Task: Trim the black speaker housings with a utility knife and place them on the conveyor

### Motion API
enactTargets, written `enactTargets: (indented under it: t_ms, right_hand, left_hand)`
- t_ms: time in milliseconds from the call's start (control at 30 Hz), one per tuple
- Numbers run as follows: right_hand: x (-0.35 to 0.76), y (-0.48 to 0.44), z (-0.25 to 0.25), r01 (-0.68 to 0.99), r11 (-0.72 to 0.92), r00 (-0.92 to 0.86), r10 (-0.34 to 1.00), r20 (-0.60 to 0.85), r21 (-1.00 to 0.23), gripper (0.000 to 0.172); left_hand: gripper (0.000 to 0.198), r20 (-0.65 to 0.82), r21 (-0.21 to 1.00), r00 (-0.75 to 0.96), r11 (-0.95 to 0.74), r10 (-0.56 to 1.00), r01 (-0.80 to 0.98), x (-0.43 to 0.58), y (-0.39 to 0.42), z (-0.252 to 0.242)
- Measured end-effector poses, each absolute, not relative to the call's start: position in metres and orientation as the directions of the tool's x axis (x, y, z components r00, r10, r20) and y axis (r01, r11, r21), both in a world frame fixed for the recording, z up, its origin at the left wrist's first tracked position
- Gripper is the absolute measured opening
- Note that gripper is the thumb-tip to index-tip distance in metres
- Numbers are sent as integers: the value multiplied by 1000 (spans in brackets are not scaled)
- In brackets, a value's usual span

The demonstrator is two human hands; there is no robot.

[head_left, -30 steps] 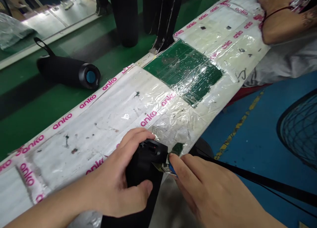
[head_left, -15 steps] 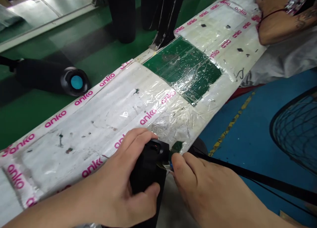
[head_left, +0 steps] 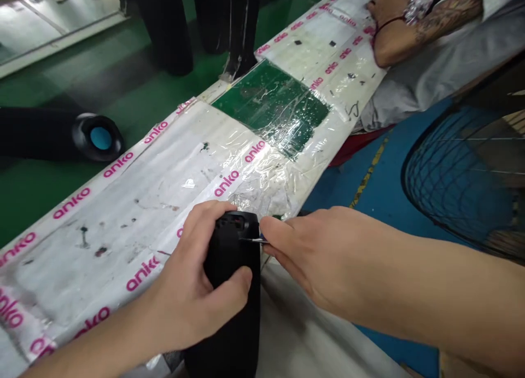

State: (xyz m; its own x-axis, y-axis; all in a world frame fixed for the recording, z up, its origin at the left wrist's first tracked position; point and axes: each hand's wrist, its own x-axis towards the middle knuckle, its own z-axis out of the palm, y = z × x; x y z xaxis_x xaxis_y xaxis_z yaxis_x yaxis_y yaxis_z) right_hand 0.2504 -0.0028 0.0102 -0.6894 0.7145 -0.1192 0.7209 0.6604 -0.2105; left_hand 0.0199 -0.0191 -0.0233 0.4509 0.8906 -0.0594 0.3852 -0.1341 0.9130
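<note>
A black cylindrical speaker (head_left: 232,323) stands tilted at the near edge of the bench. My left hand (head_left: 192,290) is wrapped around its upper part, fingers over the far side and thumb across the near face. A recessed slot (head_left: 235,220) shows near the speaker's top end. My right hand (head_left: 324,252) pinches a thin pointed metal tool (head_left: 255,240) with a bit of blue by the fingertips. The tool's tip reaches the speaker's surface just below the slot. Its exact kind is hidden in my grip.
The bench (head_left: 164,175) is covered in white sheet and pink-lettered tape, with a green patch (head_left: 274,104). Another black speaker (head_left: 61,134) with a blue end lies on the green surface beyond. A co-worker's arm (head_left: 410,36) rests at the far right, above a wire-caged fan (head_left: 463,170).
The view has shifted, so the bench appears further left. My right hand has turned and come across the speaker's upper face, and the metal tip now shows. My left hand keeps its hold.
</note>
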Motion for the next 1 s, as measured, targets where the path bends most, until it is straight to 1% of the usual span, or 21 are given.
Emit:
enactTargets:
  t_ms: [67, 167, 200, 300, 433, 633, 767, 900, 1000]
  right_hand:
    - [259, -5, 19, 708, 679, -698, 714, -50, -192, 23]
    - [269, -10, 24, 711, 688, -682, 725, 94, -149, 23]
    - [270, -13, 23, 710, 692, -683, 722, 112, -135, 24]
    - [268, -17, 13, 699, 709, -705, 705, 82, -93, 25]
    - [259, -17, -2, 689, 722, -717, 692, 86, -66, 24]
    - [253, -11, -2, 692, 714, -716, 698, 27, -112, 34]
    - [250, -11, -2, 701, 699, -704, 710, 21, -141, 32]
    - [249, -13, -7, 699, 692, -703, 711, 0, -183, 25]
    - [250, -13, -9, 714, 673, -686, 727, -3, -192, 28]
  left_hand:
    - [53, -58, 916, 435, -126, 898, 382, 17, -21, -26]
    - [52, -55, 926, 428, -114, 902, 359, 13, -23, -30]
    - [53, -56, 928, 428, -111, 902, 354, 12, -23, -30]
    - [59, -50, 926, 423, -116, 905, 358, 11, -24, -31]
    - [61, -46, 925, 427, -124, 903, 360, 13, -24, -31]
    - [65, -38, 935, 449, -127, 893, 332, 17, -23, -28]
    - [66, -46, 939, 450, -115, 892, 323, 18, -20, -26]
    - [64, -42, 942, 459, -118, 887, 314, 17, -19, -26]
    - [65, -67, 941, 449, -93, 891, 327, 17, -19, -25]
